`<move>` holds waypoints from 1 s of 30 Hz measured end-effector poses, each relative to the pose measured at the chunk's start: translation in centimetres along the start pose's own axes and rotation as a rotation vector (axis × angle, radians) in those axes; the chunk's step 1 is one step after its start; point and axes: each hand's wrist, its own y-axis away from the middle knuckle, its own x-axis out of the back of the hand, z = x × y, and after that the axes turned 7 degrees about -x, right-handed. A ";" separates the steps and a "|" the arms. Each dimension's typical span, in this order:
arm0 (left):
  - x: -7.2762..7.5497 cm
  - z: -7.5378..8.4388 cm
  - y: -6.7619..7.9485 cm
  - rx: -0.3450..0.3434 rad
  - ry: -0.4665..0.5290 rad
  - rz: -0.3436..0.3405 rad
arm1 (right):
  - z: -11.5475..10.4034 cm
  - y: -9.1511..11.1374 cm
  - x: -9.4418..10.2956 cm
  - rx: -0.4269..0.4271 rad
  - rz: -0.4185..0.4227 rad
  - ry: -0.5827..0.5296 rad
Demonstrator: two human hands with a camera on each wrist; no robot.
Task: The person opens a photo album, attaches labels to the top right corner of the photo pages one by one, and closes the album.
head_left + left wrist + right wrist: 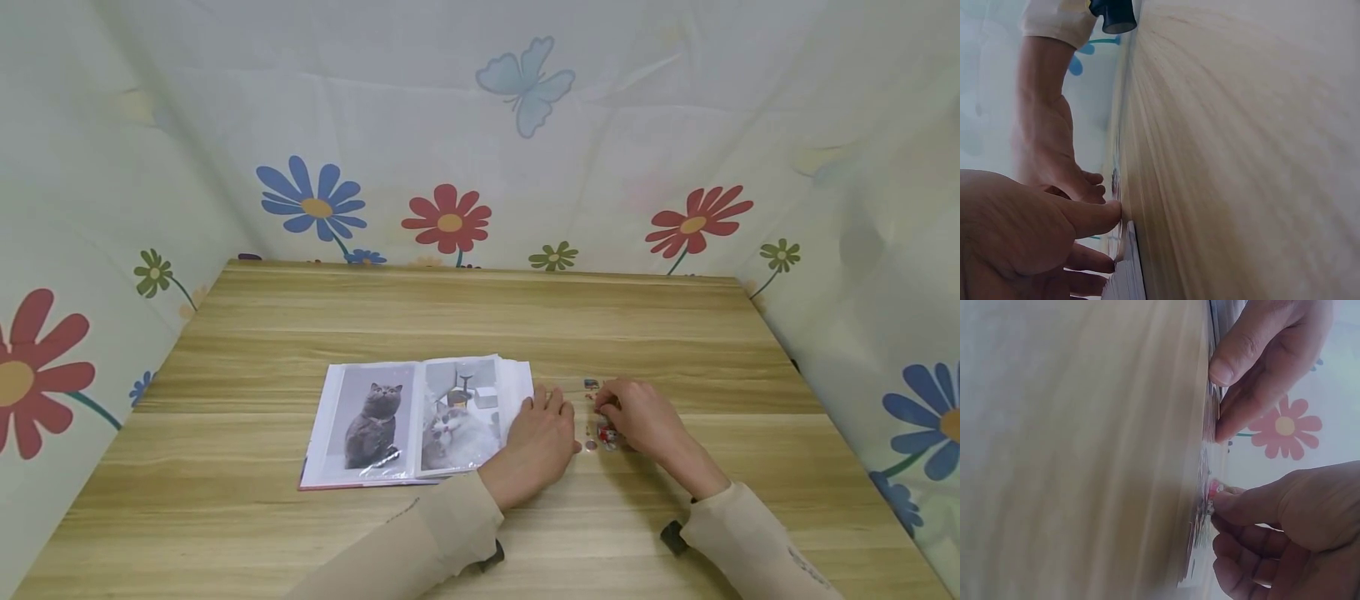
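Note:
A small photo album (375, 479) lies spread on the table, a grey cat photo (372, 425) on its left page and a white cat photo (459, 417) on its right. To its right is a clear sticker sheet (591, 446) with small colourful pictures. My left hand (536, 437) rests flat across the album's right edge, its fingers and thumb pressing the near side of the sheet. Over the sheet, my right hand (648, 421) pinches a small red-and-white sticker (1215, 487) between thumb and forefinger. The right hand covers part of the sheet.
The wood-grain table (480, 312) carries the album near its middle. A white curtain (420, 117) printed with flowers and a butterfly stands behind and at both sides. Dark wrist devices (673, 537) stick out beneath both sleeves, close over the tabletop.

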 end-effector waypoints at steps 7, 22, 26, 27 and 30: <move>-0.2 0.1 0.0 -0.005 0.016 -0.022 | 0.2 0.2 0.2 0.017 0.016 -0.008; 0.1 0.2 0.2 -0.004 0.011 -0.026 | 1.2 1.4 1.6 0.015 -0.042 -0.170; 0.3 0.1 0.3 -0.009 0.018 -0.026 | 1.4 1.6 1.6 0.029 -0.049 -0.205; 0.3 0.1 0.3 -0.010 0.021 -0.027 | 1.4 1.7 1.6 0.029 -0.046 -0.210; 0.3 0.1 0.3 -0.010 0.038 -0.031 | 1.5 1.9 1.6 -0.003 -0.075 -0.272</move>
